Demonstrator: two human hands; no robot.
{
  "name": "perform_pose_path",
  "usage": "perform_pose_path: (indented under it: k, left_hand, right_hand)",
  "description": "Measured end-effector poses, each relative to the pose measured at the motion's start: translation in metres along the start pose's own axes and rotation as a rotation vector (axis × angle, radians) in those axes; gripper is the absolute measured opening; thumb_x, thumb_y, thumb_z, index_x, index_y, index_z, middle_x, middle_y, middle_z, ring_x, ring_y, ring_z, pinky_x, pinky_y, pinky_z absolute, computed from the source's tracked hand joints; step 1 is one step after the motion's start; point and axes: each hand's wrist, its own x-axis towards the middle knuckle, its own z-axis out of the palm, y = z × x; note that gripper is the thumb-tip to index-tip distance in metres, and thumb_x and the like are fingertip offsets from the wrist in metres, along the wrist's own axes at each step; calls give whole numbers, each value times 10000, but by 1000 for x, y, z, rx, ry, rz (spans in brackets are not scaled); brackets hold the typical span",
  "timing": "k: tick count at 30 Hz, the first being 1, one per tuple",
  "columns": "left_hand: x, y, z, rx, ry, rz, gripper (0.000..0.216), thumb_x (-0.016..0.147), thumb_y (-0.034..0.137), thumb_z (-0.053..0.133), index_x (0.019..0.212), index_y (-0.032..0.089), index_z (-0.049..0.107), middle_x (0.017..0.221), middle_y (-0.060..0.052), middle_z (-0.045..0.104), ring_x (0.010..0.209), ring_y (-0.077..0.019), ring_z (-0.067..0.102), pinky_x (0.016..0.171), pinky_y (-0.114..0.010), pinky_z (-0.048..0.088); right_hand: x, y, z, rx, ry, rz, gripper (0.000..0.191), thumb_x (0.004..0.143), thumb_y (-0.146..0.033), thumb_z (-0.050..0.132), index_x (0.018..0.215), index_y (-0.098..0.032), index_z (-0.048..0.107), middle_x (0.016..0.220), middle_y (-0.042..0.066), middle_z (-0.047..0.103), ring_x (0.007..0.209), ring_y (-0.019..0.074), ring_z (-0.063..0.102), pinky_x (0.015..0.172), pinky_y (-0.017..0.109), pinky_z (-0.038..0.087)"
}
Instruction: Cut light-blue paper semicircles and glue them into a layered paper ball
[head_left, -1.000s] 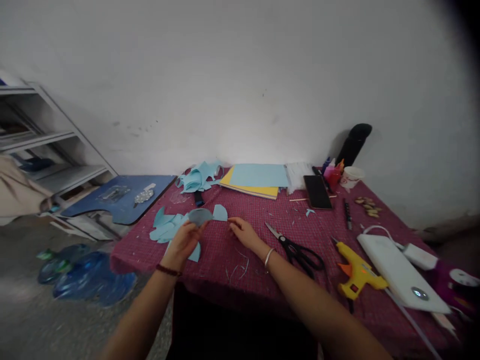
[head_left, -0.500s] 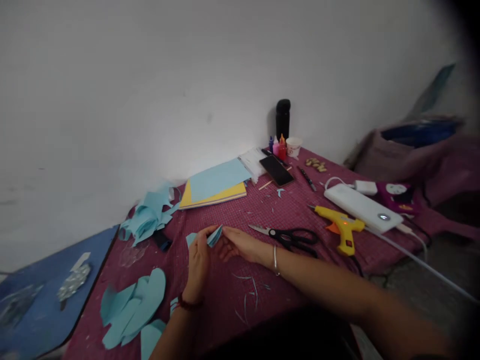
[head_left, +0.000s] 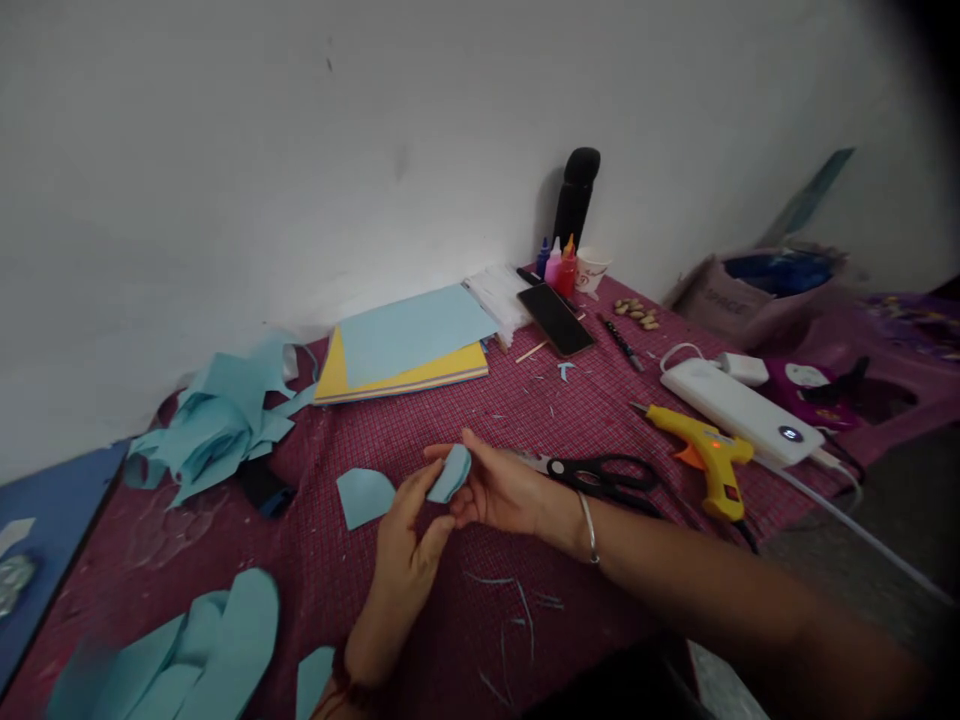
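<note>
While both hands meet over the red cloth (head_left: 420,430), left hand (head_left: 405,545) pinches small blue paper piece (head_left: 452,472) from below | right hand (head_left: 502,490) fingers loosely curled, touching same piece | flat blue cutout (head_left: 362,496) just left of hands | scissors (head_left: 600,475) just right of right hand | yellow glue gun (head_left: 709,458) further right

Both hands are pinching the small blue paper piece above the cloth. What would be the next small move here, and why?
Probably press the curled blue paper piece together along its curve. The left hand and right hand both pinch it between fingertips, lifted off the red cloth, and it looks bent but not flat. The glue gun and scissors lie untouched beside the right wrist, so no tool seems needed yet.
</note>
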Motion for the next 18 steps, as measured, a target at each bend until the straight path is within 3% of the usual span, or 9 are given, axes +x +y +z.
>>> perform_pose_path:
  k: [6,10,14,18]
  left_hand:
    - [4,4,3,-42,32,-59,359,967,340,409,1235,239,626,1212,-59,676,1108,-213,624,963,-375,492]
    - [2,13,4,-102,76,-117,393,965,430,376,1077,230,695,1071,-66,708,974,-228,650,930,-386,503]
    - [-1,17,3,-138,194,-303,470,931,552,389,807,216,693,819,-70,689,788,-231,633,850,-380,520]
    - [-3,12,5,-236,217,-402,533,905,633,379,872,198,684,874,-86,688,883,-250,628,862,-378,508]
  right_hand:
    - [-2,-2,3,-25,-1,6,585,1010,-563,203,1279,-152,521,691,36,706,553,135,683,550,272,572]
    - [-4,2,6,-74,-3,-43,515,1014,-538,270,1242,-163,538,736,42,713,573,122,683,559,255,570]
    - [-7,6,8,-149,-20,-118,403,927,-526,531,1081,-158,589,762,29,709,574,113,669,562,257,581]
    - [-8,7,9,-204,13,-128,266,814,-341,706,969,-152,600,740,2,696,561,100,653,555,246,585]
